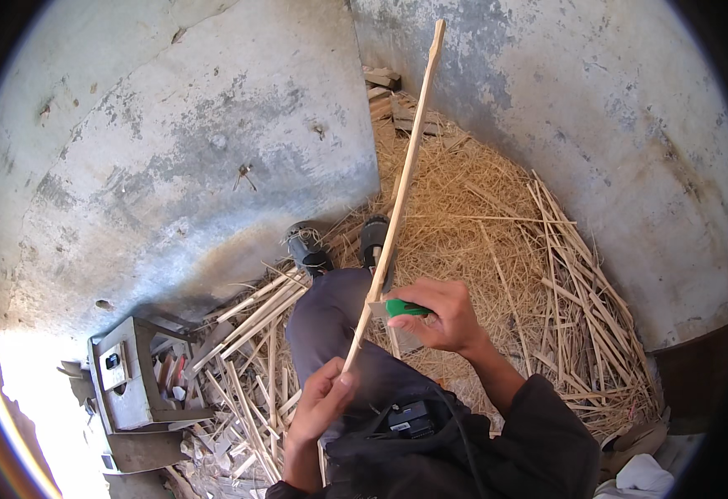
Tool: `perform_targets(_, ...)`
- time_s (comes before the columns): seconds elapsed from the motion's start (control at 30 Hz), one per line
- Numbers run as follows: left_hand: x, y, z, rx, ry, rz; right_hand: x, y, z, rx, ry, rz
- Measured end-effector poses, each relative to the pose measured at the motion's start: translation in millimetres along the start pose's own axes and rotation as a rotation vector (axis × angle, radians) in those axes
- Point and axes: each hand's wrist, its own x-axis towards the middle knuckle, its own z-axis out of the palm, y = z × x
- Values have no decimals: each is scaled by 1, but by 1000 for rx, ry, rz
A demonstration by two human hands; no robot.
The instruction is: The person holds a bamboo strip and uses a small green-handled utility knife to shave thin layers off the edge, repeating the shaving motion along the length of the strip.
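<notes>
A long, pale wooden stick slants up and away from my lap, its far end narrowed and notched. My left hand is closed around its near end. In my right hand is a utility knife with a green handle. Its blade meets the stick a short way above my left hand, where a small step shows in the wood. The stick passes over my dark trousers.
Shavings cover the floor ahead. Loose sticks are heaped along the right wall, and more sticks lie at left beside a grey box-like stand. Worn plaster walls meet at the corner. A black device rests at my waist.
</notes>
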Motion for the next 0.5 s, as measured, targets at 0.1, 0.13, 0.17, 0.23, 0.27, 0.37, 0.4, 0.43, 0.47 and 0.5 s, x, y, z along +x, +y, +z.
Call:
perform_targets(0.1, -1, 2, 6, 110, 78, 87, -1, -1, -1, -26, 16, 11)
perform_targets(0.13, -2, 3, 7, 144, 107, 133, -2, 0, 0, -22, 44, 15)
perform_targets(0.17, -3, 3, 8, 145, 107, 134, -2, 0, 0, -22, 44, 14)
perform_targets(0.23, -6, 4, 9, 293, 157, 151, -2, 1, 0, 15, 107, 33)
perform_targets(0.27, -7, 6, 11, 293, 157, 151, -1, 1, -2, 15, 106, 33)
perform_targets(0.37, -9, 10, 14, 373, 208, 172, 0, 1, -4, -44, 47, 28)
perform_targets(0.4, -9, 9, 14, 390, 219, 177, 0, 1, -4, -39, 75, 20)
perform_targets(0.43, -9, 9, 15, 406, 232, 182, 0, 1, -3, -33, 104, 12)
perform_targets(0.47, -9, 9, 14, 406, 232, 183, 1, 1, -3, -33, 104, 11)
perform_targets(0.5, -9, 7, 14, 428, 245, 190, 0, 1, -4, -50, 96, 24)
